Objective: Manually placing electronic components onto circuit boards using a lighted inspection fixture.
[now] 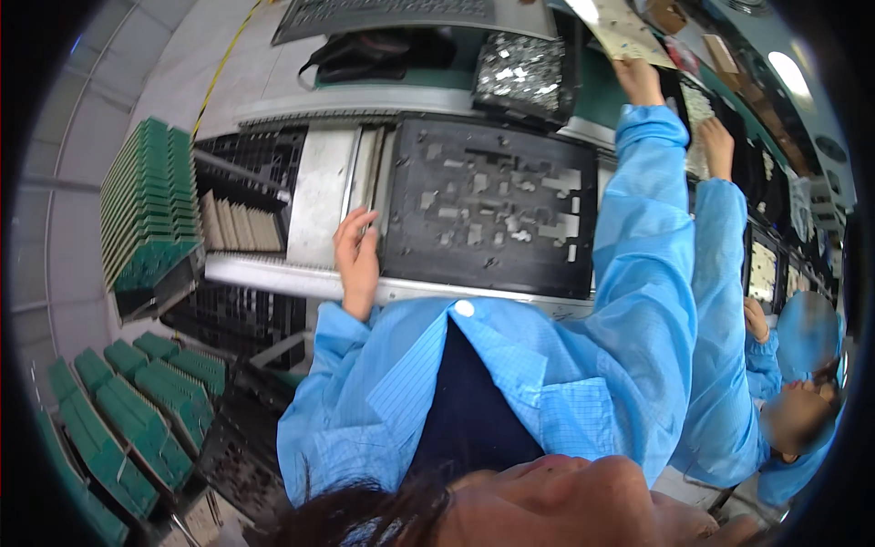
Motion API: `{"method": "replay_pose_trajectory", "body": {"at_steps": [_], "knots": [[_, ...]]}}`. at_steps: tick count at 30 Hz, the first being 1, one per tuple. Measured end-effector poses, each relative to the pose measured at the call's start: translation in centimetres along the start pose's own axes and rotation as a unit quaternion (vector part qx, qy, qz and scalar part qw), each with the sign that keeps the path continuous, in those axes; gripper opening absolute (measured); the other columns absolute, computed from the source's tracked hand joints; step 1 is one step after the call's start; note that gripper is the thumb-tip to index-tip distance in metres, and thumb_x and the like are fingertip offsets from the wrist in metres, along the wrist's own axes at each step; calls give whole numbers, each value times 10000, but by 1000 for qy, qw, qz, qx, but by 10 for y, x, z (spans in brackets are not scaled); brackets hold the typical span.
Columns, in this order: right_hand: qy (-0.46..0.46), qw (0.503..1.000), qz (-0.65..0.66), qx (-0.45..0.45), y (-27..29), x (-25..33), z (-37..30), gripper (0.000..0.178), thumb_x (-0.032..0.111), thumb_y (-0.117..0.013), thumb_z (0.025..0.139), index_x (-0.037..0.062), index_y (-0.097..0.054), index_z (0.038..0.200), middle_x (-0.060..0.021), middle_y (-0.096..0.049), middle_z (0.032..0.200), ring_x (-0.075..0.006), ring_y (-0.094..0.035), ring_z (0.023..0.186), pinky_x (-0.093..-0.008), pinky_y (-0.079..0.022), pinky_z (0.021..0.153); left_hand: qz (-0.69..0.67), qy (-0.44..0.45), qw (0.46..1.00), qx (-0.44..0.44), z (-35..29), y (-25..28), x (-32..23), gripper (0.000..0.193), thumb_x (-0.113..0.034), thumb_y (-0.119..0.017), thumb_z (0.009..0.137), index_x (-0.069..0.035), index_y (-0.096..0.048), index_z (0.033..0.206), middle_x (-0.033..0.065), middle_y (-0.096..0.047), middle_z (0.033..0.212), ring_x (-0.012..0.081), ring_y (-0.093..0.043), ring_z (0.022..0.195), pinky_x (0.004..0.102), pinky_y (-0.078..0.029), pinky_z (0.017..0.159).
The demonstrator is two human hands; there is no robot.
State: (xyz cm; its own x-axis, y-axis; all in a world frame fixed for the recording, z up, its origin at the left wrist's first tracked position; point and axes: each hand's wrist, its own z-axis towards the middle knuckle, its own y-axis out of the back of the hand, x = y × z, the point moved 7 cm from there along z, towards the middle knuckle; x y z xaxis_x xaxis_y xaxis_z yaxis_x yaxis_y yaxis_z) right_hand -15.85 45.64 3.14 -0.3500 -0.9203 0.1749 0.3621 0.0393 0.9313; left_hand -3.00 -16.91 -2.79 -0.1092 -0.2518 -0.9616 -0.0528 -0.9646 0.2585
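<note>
My left hand (356, 262) rests by the metal conveyor rail, at the left edge of a black fixture plate (428, 246). Its fingers are slightly bent and apart, with nothing visible in them. The plate lies flat, with many grey rectangular recesses and pads on its face. My right arm stretches far forward to the right. At its end my right hand (642, 82) pinches the near edge of a cream-coloured panel (629, 35) with small dark spots, held tilted. The panel's far part runs out of the picture.
A black bin of shiny metal pieces (519, 75) stands beyond the plate. To the left are racks of green boards (150, 196) and a row of beige boards (239, 223). A keyboard (392, 16) sits at the far edge. At right, a co-worker's hand (716, 146) touches a pale board.
</note>
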Motion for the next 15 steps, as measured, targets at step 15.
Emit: {"method": "replay_pose_trajectory", "body": {"at_steps": [15], "knots": [[-422, 538, 729, 29, -77, -42, 22, 380, 48, -463, 980, -113, -462, 1324, -260, -461, 1372, -377, -403, 1307, -579, -434, 1065, 279, -115, 766, -568, 3, 249, -39, 815, -140, -678, 843, 96, -183, 1446, 362, -178, 1470, 509, -277, 1330, 526, -253, 1115]]}}
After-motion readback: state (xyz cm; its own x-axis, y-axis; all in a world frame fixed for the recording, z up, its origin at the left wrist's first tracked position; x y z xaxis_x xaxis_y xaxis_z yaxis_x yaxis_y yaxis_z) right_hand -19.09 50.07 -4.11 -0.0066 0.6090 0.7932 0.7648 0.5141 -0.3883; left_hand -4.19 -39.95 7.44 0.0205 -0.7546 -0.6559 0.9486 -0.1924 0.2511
